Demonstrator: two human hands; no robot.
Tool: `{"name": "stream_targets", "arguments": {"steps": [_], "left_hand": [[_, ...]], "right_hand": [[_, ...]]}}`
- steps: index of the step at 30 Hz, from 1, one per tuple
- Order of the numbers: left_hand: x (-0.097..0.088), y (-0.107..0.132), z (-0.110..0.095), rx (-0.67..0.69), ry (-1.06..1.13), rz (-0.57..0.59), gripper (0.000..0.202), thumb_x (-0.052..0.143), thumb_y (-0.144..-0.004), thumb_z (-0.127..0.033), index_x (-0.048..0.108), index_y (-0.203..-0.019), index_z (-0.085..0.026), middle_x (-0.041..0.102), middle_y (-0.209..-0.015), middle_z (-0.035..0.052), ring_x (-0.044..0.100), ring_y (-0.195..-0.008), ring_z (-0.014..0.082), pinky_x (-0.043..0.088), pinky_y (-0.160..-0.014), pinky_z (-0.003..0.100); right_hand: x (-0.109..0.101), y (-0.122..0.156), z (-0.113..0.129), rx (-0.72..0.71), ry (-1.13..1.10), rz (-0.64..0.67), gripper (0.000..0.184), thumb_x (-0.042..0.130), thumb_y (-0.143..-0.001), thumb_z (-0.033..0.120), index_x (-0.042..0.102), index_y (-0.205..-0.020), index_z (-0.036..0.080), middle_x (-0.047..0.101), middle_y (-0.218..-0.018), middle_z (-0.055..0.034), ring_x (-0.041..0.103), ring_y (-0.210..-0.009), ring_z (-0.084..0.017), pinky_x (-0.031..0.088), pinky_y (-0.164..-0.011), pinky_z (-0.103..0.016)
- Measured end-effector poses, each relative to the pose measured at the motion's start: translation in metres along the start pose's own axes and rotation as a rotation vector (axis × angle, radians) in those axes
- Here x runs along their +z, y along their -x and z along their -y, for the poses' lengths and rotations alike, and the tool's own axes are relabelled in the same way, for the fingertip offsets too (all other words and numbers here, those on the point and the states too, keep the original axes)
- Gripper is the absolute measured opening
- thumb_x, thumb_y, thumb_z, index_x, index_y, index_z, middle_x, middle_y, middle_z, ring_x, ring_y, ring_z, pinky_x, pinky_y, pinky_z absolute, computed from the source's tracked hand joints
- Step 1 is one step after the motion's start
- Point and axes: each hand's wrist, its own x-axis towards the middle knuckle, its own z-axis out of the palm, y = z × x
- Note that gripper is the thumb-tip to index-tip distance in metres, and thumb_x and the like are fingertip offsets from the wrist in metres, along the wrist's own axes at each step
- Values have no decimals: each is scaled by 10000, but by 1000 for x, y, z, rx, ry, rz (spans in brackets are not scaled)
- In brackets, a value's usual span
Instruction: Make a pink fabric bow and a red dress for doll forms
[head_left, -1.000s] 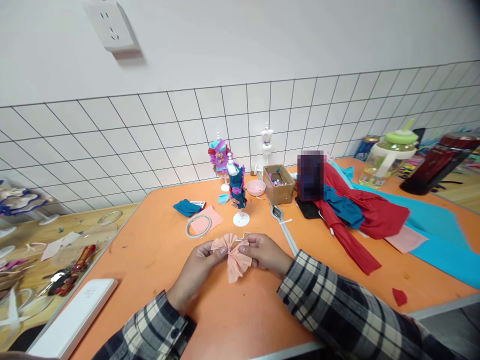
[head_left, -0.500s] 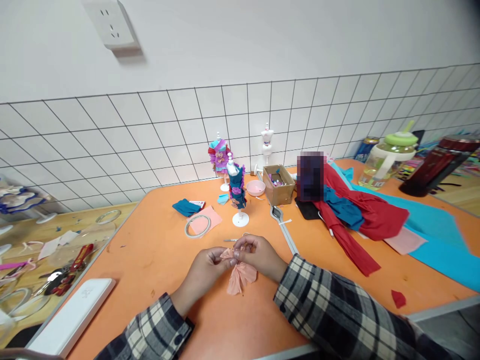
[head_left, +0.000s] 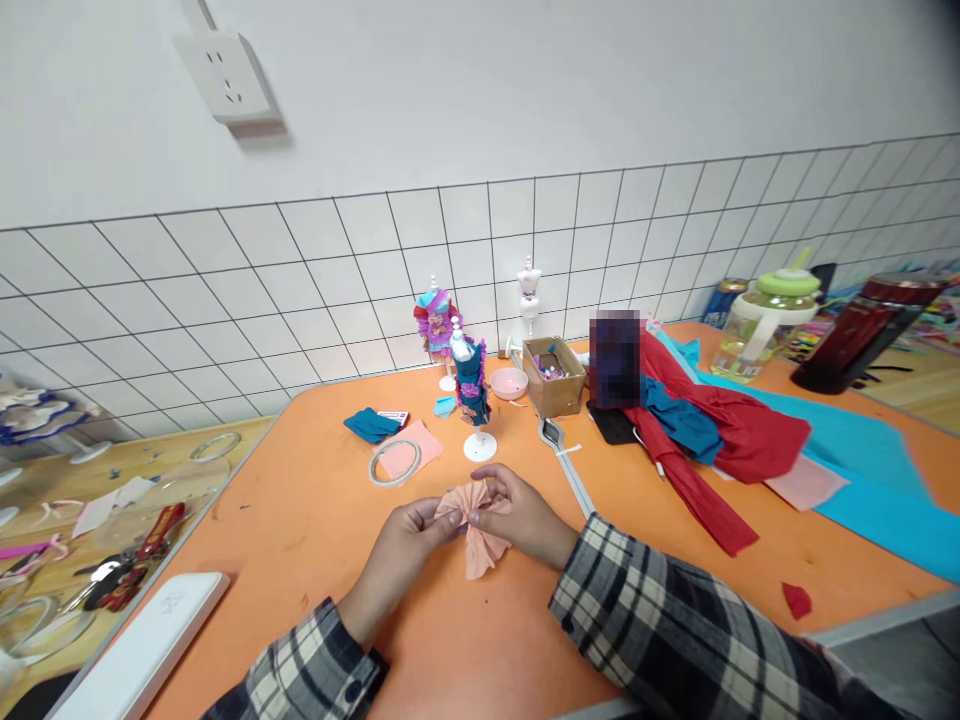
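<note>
A gathered piece of peach crepe paper [head_left: 484,550] is pinched at its middle between both hands, its pleats fanned out above and below. My left hand [head_left: 412,535] grips its left side with thumb and fingers. From the right, my right hand [head_left: 521,515] holds the same piece, thumb pressed near the gathered centre. Just beyond the hands stands a small mannequin [head_left: 471,385] in a teal and purple dress on a white round base. A roll of tape [head_left: 373,470] lies over a flat peach sheet [head_left: 427,446] to the left.
Behind are a second dressed mannequin [head_left: 435,325], a bare white mannequin [head_left: 529,290], a pink bowl [head_left: 509,384] and a cardboard box [head_left: 559,392]. Red fabric-like paper [head_left: 765,440], a green-lidded bottle [head_left: 750,335] and a dark red thermos [head_left: 862,345] occupy the right. A white power bank [head_left: 150,640] lies left.
The upper pleats of the peach paper now show fanned out between my hands, where they were mostly covered before. The view has shifted slightly.
</note>
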Motion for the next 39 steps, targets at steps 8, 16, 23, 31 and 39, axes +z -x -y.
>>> {"name": "stream_targets", "arguments": {"steps": [8,16,23,31,39], "left_hand": [[-3,-3,5,50,31,-13,344,772,-694,-441,743,-860,-141,755,-859,83,672,-836,249,497,-818,352],[-13,4,1,267,-4,-46,153,773,-697,-357,736,-684,-209,568,-1370,101,503,-1258,352,462,-972,429],[-19,1,3,292,7,13,180,781,-706,-381,746,-665,-209,607,-1288,107,522,-1216,346,465,-964,431],[-23,-6,15,268,53,3,129,781,-714,-339,769,-720,-211,692,-892,79,641,-890,250,499,-834,353],[-32,-13,21,372,-19,23,299,659,-805,-416,735,-1039,-247,617,-1258,106,518,-1214,331,413,-1007,419]], "right_hand": [[-2,2,11,113,-198,-17,600,805,-637,445,538,-1116,203,599,-886,-6,604,-819,-155,481,-764,-305],[-7,13,25,412,-496,443,598,628,-776,631,566,-1200,213,608,-1063,-69,607,-903,-186,539,-701,-338],[-11,11,26,101,-210,392,756,893,-536,377,570,-1203,225,556,-1201,-63,576,-1024,-196,478,-848,-321],[-11,9,24,-51,-23,281,517,830,-603,336,599,-1044,197,546,-1177,-66,550,-1039,-210,504,-815,-330],[-22,1,22,94,-12,151,262,742,-681,384,678,-803,162,624,-883,-39,592,-815,-167,535,-711,-325]]}}
